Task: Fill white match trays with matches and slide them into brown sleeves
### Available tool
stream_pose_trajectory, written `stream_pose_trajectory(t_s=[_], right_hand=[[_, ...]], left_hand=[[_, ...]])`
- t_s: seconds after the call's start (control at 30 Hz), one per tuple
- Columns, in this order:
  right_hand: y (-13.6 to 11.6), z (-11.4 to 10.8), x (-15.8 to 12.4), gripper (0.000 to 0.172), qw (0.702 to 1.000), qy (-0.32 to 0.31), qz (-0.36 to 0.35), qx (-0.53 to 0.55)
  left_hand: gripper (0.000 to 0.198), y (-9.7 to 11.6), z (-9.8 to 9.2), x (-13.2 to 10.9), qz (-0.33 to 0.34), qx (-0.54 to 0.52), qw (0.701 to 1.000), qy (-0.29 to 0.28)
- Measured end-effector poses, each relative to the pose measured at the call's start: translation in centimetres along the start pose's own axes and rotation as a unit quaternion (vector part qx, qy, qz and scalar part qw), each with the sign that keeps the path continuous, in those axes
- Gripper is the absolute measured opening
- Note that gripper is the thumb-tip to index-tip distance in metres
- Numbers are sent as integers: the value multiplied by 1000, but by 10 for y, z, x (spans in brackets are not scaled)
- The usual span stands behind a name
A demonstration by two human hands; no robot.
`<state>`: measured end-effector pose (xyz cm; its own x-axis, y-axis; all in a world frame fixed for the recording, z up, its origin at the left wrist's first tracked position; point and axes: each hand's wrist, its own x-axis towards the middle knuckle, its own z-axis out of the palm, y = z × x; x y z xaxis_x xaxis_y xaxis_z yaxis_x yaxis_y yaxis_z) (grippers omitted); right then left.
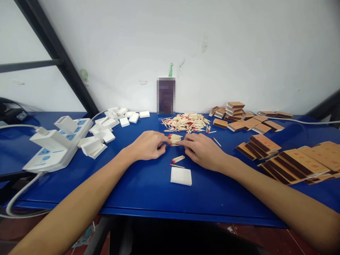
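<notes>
A small bunch of matches (pixel 175 139) lies on the blue table between my two hands, red heads mostly to the left. My left hand (pixel 149 145) rests at the head end, its index fingertip against the bunch and its thumb apart below. From the other side, my right hand (pixel 203 150) reaches the bare stick ends with an extended index finger. Neither hand is wrapped round the matches. Nearer to me lie a few matches (pixel 178 159) side by side and a single match (pixel 177 165). Just below them is a white matchbox tray (pixel 181 176), its inside not visible.
Behind my hands spreads a large heap of loose matches (pixel 188 122). White trays (pixel 106 124) are piled at the left, beside a power strip (pixel 61 145) with plugs and cables. Brown matchbox sleeves (pixel 305 161) stand in stacks at the right. A blurred dark rectangle (pixel 166 95) leans on the wall.
</notes>
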<state>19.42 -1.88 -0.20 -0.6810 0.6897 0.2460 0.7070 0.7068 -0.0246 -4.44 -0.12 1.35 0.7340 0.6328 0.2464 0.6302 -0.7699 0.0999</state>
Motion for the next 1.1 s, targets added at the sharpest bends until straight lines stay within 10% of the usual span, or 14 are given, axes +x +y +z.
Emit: stream_pose_trajectory(t_s=[1.1], right_hand=[[-3, 3, 1, 38, 1000, -1, 15, -6]], left_hand=[[38, 1, -4, 1, -19, -11, 999, -34]])
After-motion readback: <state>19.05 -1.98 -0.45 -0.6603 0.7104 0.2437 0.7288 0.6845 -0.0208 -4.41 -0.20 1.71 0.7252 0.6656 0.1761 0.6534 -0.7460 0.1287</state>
